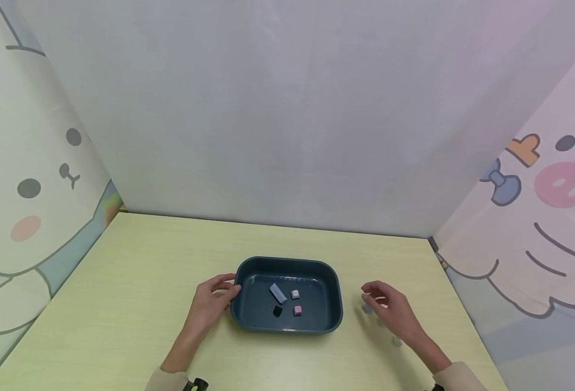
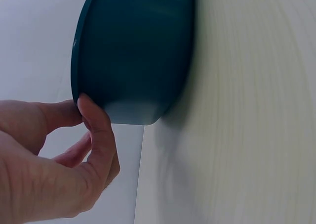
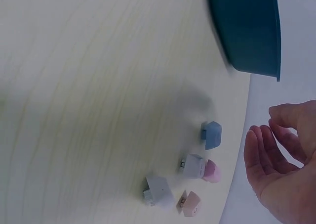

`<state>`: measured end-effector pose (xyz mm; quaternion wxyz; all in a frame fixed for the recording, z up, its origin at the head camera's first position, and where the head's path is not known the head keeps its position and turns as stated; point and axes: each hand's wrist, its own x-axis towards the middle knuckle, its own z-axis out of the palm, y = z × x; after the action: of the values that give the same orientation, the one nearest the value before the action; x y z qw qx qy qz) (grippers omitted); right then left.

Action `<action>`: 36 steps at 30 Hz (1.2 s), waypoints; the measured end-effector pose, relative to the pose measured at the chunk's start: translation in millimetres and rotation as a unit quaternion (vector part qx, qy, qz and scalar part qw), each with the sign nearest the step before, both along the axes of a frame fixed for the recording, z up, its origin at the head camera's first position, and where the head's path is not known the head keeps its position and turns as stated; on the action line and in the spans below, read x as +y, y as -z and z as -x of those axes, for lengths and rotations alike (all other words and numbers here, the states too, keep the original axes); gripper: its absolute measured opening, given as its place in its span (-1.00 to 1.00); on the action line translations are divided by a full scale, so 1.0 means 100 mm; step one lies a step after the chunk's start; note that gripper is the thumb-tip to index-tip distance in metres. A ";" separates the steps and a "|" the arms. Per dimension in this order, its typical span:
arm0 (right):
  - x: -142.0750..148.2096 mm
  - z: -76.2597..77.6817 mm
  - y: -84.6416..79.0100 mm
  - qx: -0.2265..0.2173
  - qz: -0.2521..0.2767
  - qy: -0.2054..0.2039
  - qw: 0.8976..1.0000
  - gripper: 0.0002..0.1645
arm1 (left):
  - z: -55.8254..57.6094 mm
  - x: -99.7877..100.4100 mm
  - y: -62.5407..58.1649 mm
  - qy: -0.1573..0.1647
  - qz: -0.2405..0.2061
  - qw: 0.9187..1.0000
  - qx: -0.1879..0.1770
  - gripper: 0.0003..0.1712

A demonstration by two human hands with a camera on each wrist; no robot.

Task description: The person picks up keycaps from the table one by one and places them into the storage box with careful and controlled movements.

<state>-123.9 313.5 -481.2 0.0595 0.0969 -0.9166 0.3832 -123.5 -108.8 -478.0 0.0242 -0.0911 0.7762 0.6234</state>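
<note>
A dark teal plastic tub (image 1: 287, 330) stands on the table; my left hand (image 1: 209, 305) pinches its left rim between thumb and fingers. Inside lie a long pale blue keycap (image 1: 278, 293), a white keycap (image 1: 295, 294), a pink keycap (image 1: 297, 310) and a black keycap (image 1: 277, 311). To the right of the tub, my right hand (image 1: 396, 310) hovers with loosely bent fingers, holding nothing visible. Below it on the table are a blue keycap (image 3: 213, 135), a white keycap (image 3: 193, 166), a round pink piece (image 3: 211, 170), a larger whitish keycap (image 3: 160, 191) and a pale pink keycap (image 3: 191, 204).
The pale wood-grain table (image 1: 136, 282) ends at a grey-white curtain (image 1: 277, 136) at the back. Cartoon-printed panels (image 1: 536, 228) flank it on both sides. In the head view, my right hand and forearm partly cover the loose pieces.
</note>
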 end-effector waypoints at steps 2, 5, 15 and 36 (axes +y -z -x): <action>0.01 -0.01 0.02 0.002 0.001 0.002 1.000 -0.79 | 0.00 0.00 0.00 0.000 -0.001 1.000 0.000 -0.61; 0.03 -0.02 0.04 -0.002 -0.001 0.011 1.000 -0.79 | 0.00 0.00 -0.01 0.001 -0.002 1.000 0.001 -0.61; 0.07 -0.05 0.05 -0.012 -0.019 0.042 0.999 -0.78 | 0.00 0.00 -0.01 0.003 -0.007 1.000 0.001 -0.60; 0.17 -0.08 0.19 -0.014 -0.023 0.025 0.999 -0.77 | -0.01 0.01 -0.03 0.000 -0.007 1.000 -0.006 -0.60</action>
<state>-116.1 331.0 -500.4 0.0543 0.0699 -0.9281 0.3617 -122.4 -108.3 -474.6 0.0294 -0.0943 0.7718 0.6282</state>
